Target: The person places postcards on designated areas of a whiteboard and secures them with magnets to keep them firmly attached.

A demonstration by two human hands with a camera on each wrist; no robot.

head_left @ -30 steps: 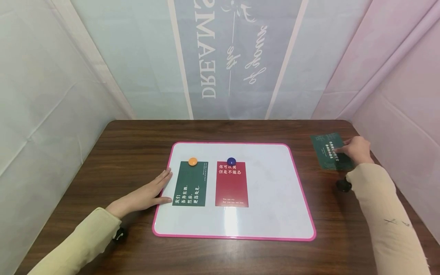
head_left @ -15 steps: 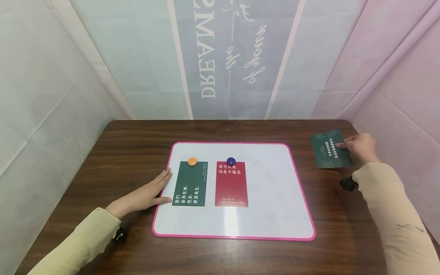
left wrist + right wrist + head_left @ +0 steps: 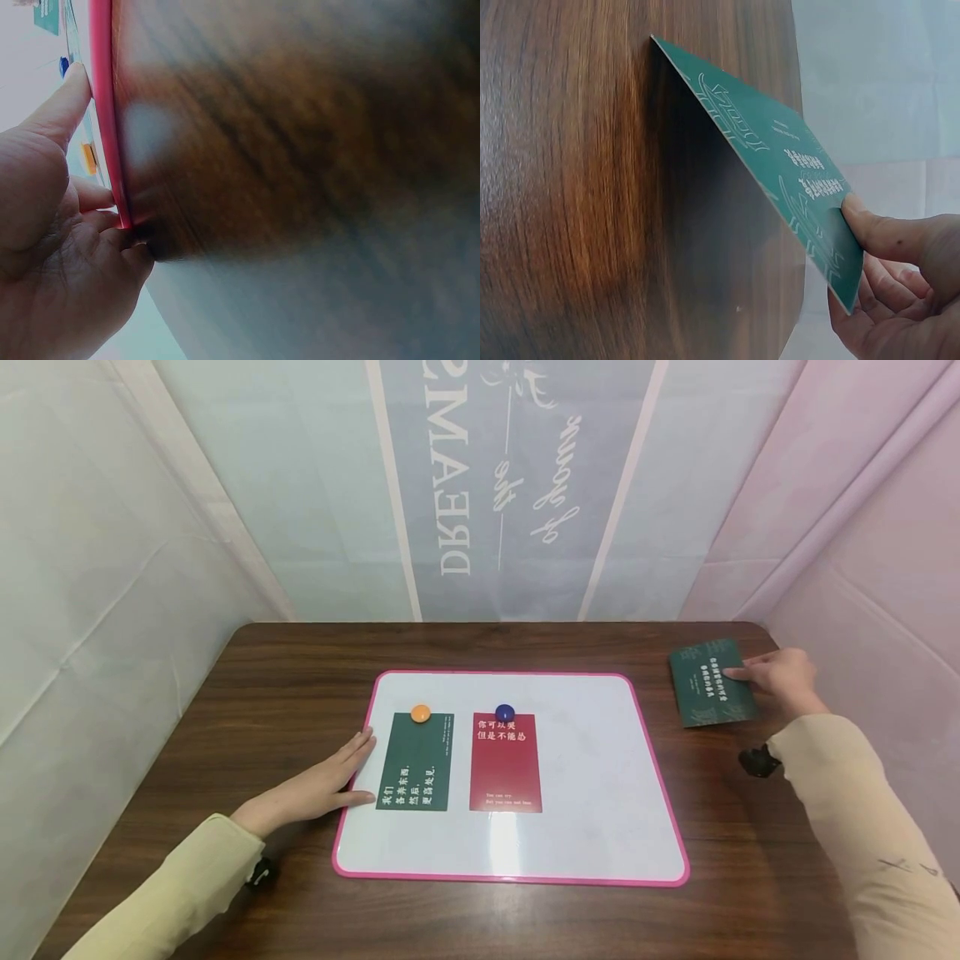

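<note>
My right hand [image 3: 783, 679] pinches a green card [image 3: 708, 685] with white writing, thumb on top and fingers beneath its right edge. In the right wrist view the card [image 3: 757, 142] slants up from the table toward the hand. On the left, my left hand [image 3: 318, 785] rests with straight fingers on the left edge of a pink-framed whiteboard [image 3: 600, 777]. On the board lie a green card [image 3: 416, 760] under an orange magnet [image 3: 421, 714] and a red card [image 3: 506, 768] under a blue magnet [image 3: 505, 713]. The left wrist view shows the thumb and fingers at the pink frame [image 3: 105, 97].
The whiteboard lies flat on a dark wooden table [image 3: 510, 918]. A printed cloth [image 3: 517, 527] hangs behind the table's back edge, with pale cloth walls at the left and right.
My right hand has raised the green card from the table and shifted it slightly left, tilting it. The left hand has stayed at the board's edge.
</note>
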